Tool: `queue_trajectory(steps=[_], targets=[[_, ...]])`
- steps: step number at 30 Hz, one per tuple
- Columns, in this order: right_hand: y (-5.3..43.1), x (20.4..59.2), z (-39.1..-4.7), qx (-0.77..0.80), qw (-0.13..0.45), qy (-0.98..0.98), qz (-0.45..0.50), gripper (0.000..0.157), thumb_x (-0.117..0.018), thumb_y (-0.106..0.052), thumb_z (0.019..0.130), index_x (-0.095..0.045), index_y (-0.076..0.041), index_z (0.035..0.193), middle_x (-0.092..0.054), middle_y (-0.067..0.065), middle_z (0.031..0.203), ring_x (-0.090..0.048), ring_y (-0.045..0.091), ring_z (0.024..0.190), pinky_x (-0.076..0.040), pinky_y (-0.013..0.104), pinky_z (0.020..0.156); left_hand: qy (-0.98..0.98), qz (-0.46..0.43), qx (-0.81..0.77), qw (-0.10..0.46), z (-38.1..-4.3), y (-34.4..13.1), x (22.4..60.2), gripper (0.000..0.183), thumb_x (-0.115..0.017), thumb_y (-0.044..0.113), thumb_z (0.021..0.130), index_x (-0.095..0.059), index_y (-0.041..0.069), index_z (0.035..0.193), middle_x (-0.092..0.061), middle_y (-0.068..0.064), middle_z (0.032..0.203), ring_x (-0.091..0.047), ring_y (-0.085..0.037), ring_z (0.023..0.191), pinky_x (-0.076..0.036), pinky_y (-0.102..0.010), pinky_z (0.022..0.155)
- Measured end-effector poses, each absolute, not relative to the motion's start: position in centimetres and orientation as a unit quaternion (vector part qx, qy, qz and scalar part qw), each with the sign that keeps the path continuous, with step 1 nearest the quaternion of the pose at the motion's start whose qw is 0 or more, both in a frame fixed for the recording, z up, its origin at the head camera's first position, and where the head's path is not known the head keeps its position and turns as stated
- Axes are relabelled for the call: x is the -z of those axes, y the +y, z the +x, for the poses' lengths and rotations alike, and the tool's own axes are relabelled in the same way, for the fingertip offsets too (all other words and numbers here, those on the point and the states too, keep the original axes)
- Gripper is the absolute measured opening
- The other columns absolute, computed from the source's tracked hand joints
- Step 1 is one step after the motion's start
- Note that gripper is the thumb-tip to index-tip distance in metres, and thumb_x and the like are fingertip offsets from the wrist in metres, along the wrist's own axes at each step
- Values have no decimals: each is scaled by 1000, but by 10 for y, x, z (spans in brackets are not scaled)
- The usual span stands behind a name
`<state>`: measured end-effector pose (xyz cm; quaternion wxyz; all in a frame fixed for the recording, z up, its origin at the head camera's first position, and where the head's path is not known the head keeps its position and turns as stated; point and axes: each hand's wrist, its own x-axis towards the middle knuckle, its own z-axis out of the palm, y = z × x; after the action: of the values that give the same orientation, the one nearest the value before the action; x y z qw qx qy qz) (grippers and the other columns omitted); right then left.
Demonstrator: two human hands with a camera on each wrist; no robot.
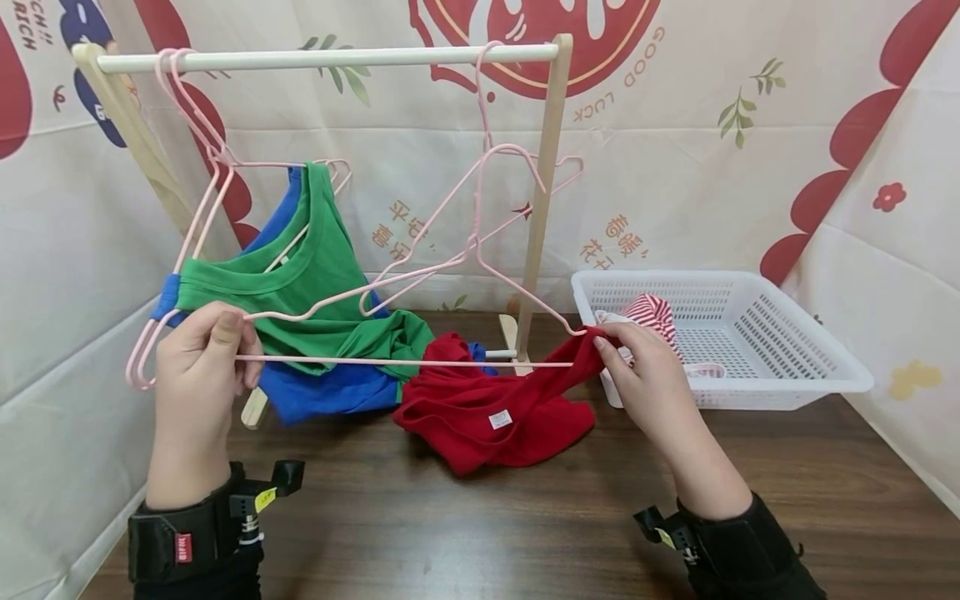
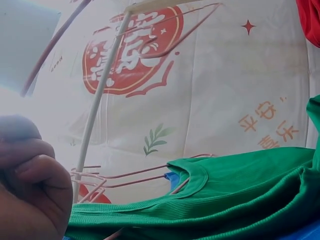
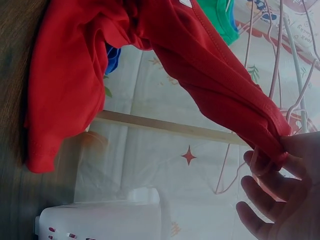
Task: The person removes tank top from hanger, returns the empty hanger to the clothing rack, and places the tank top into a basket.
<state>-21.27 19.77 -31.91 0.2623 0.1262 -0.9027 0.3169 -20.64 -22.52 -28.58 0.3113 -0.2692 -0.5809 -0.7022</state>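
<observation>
A pink clothes hanger (image 1: 360, 292) is held level in front of the rack, its left end gripped by my left hand (image 1: 206, 350). The curled fingers of that hand also show at the edge of the left wrist view. At the hanger's right end my right hand (image 1: 648, 375) pinches a strap of a red tank top (image 1: 487, 417), between thumb and index finger in the right wrist view. The strap is around the hanger's right tip. The rest of the red top lies bunched on the table, a white label showing.
Green (image 1: 277, 283) and blue tank tops (image 1: 322, 396) hang on pink hangers at the rack's left. Another bare hanger (image 1: 483, 108) hangs at the right of the rack bar (image 1: 322, 57). A white basket (image 1: 795, 387) with a striped cloth (image 1: 652, 317) stands at right on the wooden table (image 1: 450, 533).
</observation>
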Motion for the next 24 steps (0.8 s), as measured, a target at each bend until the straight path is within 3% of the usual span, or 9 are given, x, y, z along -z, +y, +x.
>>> queue_trajectory(steps=[24], targets=[[205, 323, -219, -285, 167, -942, 59, 25, -59, -20, 98, -66, -6, 118, -67, 12, 98, -57, 27, 85, -46, 42, 74, -607, -212, 682, 349, -204, -226, 281, 31, -50, 2, 100, -49, -14, 73, -46, -8, 53, -39, -13, 39, -29, -20, 38]])
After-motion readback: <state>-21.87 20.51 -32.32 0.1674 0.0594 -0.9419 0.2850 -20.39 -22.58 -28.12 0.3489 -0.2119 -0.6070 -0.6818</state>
